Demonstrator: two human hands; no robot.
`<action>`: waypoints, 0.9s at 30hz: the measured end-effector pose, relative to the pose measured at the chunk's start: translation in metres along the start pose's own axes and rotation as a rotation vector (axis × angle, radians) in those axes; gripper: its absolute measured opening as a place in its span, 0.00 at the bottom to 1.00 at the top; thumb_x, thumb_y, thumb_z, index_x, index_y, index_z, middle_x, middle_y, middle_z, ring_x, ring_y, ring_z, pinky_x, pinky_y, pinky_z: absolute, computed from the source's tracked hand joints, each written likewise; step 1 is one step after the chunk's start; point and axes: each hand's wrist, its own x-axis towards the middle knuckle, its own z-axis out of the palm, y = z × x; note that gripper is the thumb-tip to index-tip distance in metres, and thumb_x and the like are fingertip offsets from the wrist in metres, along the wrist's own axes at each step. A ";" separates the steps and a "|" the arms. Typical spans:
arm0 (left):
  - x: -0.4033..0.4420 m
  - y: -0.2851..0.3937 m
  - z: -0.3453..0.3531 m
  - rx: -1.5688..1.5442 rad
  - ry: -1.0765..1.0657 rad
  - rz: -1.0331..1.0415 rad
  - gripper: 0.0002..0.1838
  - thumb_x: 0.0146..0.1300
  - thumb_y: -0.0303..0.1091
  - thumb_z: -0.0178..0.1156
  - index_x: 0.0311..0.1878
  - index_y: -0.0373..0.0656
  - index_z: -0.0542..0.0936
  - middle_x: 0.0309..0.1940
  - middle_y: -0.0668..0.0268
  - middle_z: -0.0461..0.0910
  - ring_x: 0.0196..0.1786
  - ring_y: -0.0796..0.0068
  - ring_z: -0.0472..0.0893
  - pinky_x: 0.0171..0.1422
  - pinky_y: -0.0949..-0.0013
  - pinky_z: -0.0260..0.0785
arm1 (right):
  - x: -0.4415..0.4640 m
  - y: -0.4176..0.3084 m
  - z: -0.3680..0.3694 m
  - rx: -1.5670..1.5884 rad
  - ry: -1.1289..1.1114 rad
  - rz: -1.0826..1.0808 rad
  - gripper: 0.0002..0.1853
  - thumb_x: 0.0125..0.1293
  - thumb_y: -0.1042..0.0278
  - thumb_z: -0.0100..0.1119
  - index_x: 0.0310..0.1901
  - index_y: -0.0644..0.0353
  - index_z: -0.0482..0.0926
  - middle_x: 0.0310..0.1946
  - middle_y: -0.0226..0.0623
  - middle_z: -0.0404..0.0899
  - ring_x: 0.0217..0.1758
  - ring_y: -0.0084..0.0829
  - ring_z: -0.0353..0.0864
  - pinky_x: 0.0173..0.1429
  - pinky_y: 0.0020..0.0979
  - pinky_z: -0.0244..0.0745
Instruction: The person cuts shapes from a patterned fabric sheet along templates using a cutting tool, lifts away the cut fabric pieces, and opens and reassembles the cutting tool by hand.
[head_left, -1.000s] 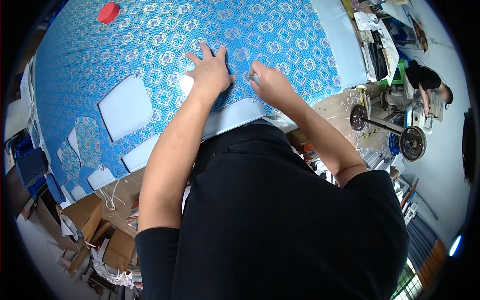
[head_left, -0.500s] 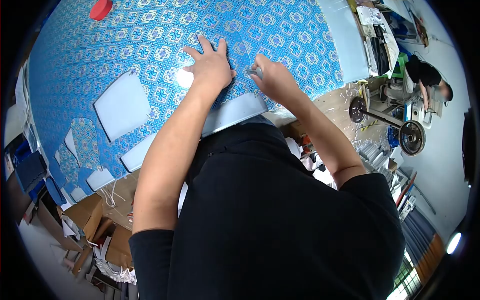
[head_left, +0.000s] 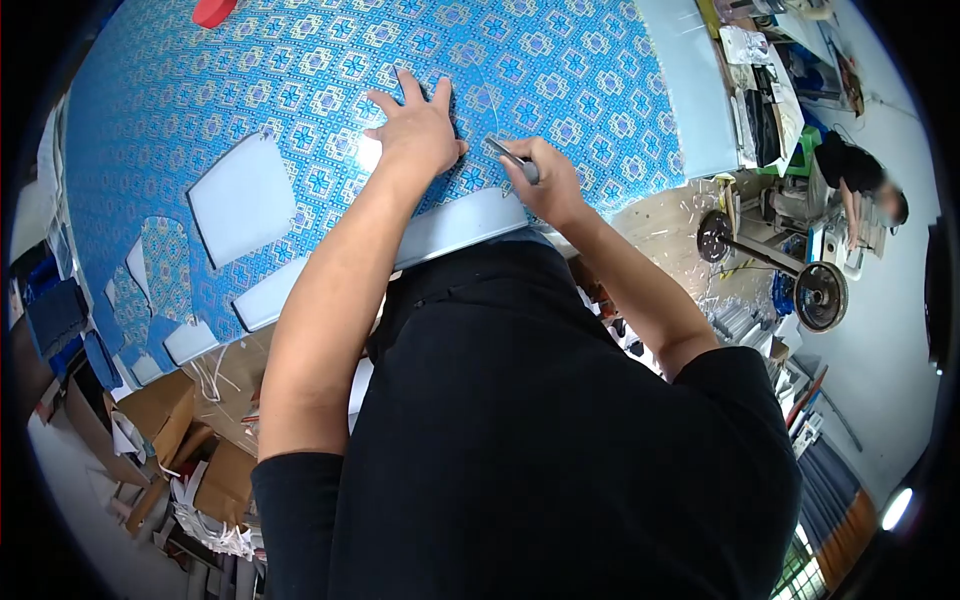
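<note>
My left hand [head_left: 418, 135] lies palm down on the blue patterned fabric [head_left: 330, 60] with its fingers spread, pressing it against the table. To its right, my right hand [head_left: 548, 180] is closed round a grey-handled utility knife [head_left: 510, 155]. The knife's tip points up and left and is close to the fabric; whether it touches I cannot tell. A thin curved line runs in the fabric from above down toward the tip. Just below both hands, a pale bare strip [head_left: 465, 225] shows along the table's near edge.
Pale cut-out areas [head_left: 243, 200] and loose patterned pieces [head_left: 167, 265] are at the left. A red round object [head_left: 213, 11] sits on the fabric at the top. Cardboard boxes [head_left: 225, 487] stand lower left. At the right are a fan [head_left: 820, 297] and another person [head_left: 850, 165] seated.
My right hand has moved a little down and right with the knife, turning so more of the knife shows. My left hand stays spread in place. The view has shifted slightly.
</note>
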 end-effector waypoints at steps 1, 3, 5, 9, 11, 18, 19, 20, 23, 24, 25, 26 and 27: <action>-0.001 0.001 -0.001 0.001 0.006 -0.011 0.51 0.60 0.54 0.76 0.83 0.64 0.60 0.85 0.46 0.45 0.80 0.16 0.47 0.66 0.20 0.71 | 0.006 -0.001 -0.008 0.007 -0.003 -0.010 0.11 0.70 0.68 0.70 0.46 0.60 0.77 0.43 0.46 0.88 0.45 0.51 0.88 0.44 0.44 0.82; -0.001 0.003 -0.007 0.000 -0.042 -0.024 0.51 0.58 0.53 0.78 0.82 0.66 0.62 0.86 0.48 0.44 0.81 0.18 0.47 0.68 0.22 0.70 | 0.029 -0.007 -0.032 -0.071 -0.367 0.152 0.12 0.71 0.66 0.70 0.50 0.59 0.79 0.45 0.46 0.89 0.46 0.50 0.90 0.45 0.40 0.83; -0.001 0.003 -0.006 -0.007 -0.034 -0.038 0.51 0.57 0.53 0.79 0.82 0.67 0.62 0.86 0.49 0.44 0.81 0.19 0.47 0.69 0.21 0.70 | 0.046 -0.005 -0.043 -0.067 -0.418 0.093 0.11 0.72 0.65 0.69 0.49 0.59 0.79 0.45 0.45 0.89 0.44 0.50 0.89 0.44 0.42 0.82; -0.002 0.002 0.000 -0.049 0.013 -0.049 0.51 0.56 0.52 0.80 0.81 0.69 0.63 0.86 0.52 0.46 0.82 0.21 0.47 0.71 0.20 0.67 | 0.081 -0.002 -0.061 -0.145 -0.658 -0.163 0.11 0.72 0.65 0.67 0.49 0.58 0.76 0.41 0.44 0.89 0.41 0.50 0.88 0.40 0.47 0.81; -0.001 0.003 0.002 -0.054 0.027 -0.073 0.51 0.54 0.50 0.81 0.80 0.71 0.64 0.85 0.53 0.47 0.82 0.22 0.48 0.71 0.19 0.67 | 0.090 0.003 -0.064 -0.180 -0.741 -0.222 0.12 0.72 0.64 0.66 0.49 0.57 0.74 0.41 0.45 0.88 0.40 0.51 0.88 0.39 0.49 0.80; 0.000 -0.002 0.015 -0.116 0.140 -0.072 0.53 0.48 0.46 0.85 0.78 0.73 0.68 0.85 0.59 0.51 0.82 0.27 0.51 0.73 0.19 0.64 | 0.113 0.008 -0.064 -0.246 -0.858 -0.449 0.13 0.69 0.67 0.68 0.47 0.57 0.73 0.34 0.44 0.86 0.39 0.50 0.88 0.38 0.48 0.80; 0.001 -0.002 0.017 -0.119 0.138 -0.076 0.53 0.48 0.46 0.85 0.78 0.73 0.68 0.85 0.59 0.51 0.82 0.27 0.51 0.73 0.19 0.64 | 0.114 0.005 -0.064 -0.274 -0.878 -0.457 0.13 0.69 0.67 0.68 0.47 0.57 0.73 0.34 0.46 0.86 0.39 0.50 0.88 0.38 0.48 0.80; 0.001 -0.003 0.018 -0.125 0.146 -0.070 0.53 0.48 0.45 0.85 0.78 0.73 0.68 0.85 0.59 0.51 0.82 0.27 0.51 0.73 0.19 0.65 | 0.114 0.002 -0.063 -0.273 -0.883 -0.460 0.13 0.69 0.67 0.68 0.47 0.57 0.73 0.34 0.46 0.86 0.39 0.50 0.88 0.38 0.48 0.80; 0.004 -0.004 0.020 -0.131 0.163 -0.064 0.53 0.47 0.45 0.85 0.78 0.73 0.69 0.85 0.59 0.51 0.82 0.27 0.51 0.73 0.20 0.65 | 0.115 -0.004 -0.060 -0.338 -0.906 -0.419 0.13 0.69 0.69 0.68 0.47 0.58 0.72 0.32 0.47 0.85 0.38 0.51 0.88 0.38 0.48 0.80; 0.003 -0.005 0.020 -0.127 0.169 -0.058 0.53 0.47 0.45 0.85 0.77 0.73 0.69 0.85 0.59 0.52 0.82 0.27 0.51 0.73 0.20 0.65 | 0.116 -0.004 -0.058 -0.337 -0.903 -0.425 0.12 0.69 0.69 0.67 0.46 0.59 0.72 0.31 0.48 0.85 0.37 0.52 0.88 0.38 0.48 0.80; 0.003 -0.004 0.021 -0.128 0.167 -0.062 0.53 0.47 0.45 0.85 0.77 0.73 0.69 0.85 0.59 0.52 0.82 0.27 0.51 0.73 0.20 0.65 | 0.115 -0.005 -0.057 -0.335 -0.900 -0.430 0.12 0.69 0.69 0.67 0.46 0.59 0.72 0.31 0.49 0.85 0.36 0.52 0.88 0.37 0.48 0.81; 0.003 -0.003 0.022 -0.123 0.172 -0.066 0.52 0.47 0.45 0.85 0.77 0.73 0.69 0.85 0.59 0.52 0.82 0.27 0.51 0.73 0.19 0.65 | 0.115 -0.006 -0.057 -0.333 -0.901 -0.432 0.12 0.69 0.69 0.67 0.46 0.59 0.72 0.31 0.49 0.85 0.36 0.52 0.88 0.37 0.48 0.81; 0.004 -0.004 0.022 -0.117 0.179 -0.069 0.52 0.47 0.45 0.85 0.77 0.73 0.69 0.85 0.58 0.52 0.82 0.27 0.51 0.73 0.19 0.65 | 0.115 -0.007 -0.057 -0.343 -0.896 -0.431 0.12 0.69 0.69 0.67 0.46 0.59 0.72 0.31 0.49 0.85 0.36 0.52 0.88 0.37 0.48 0.81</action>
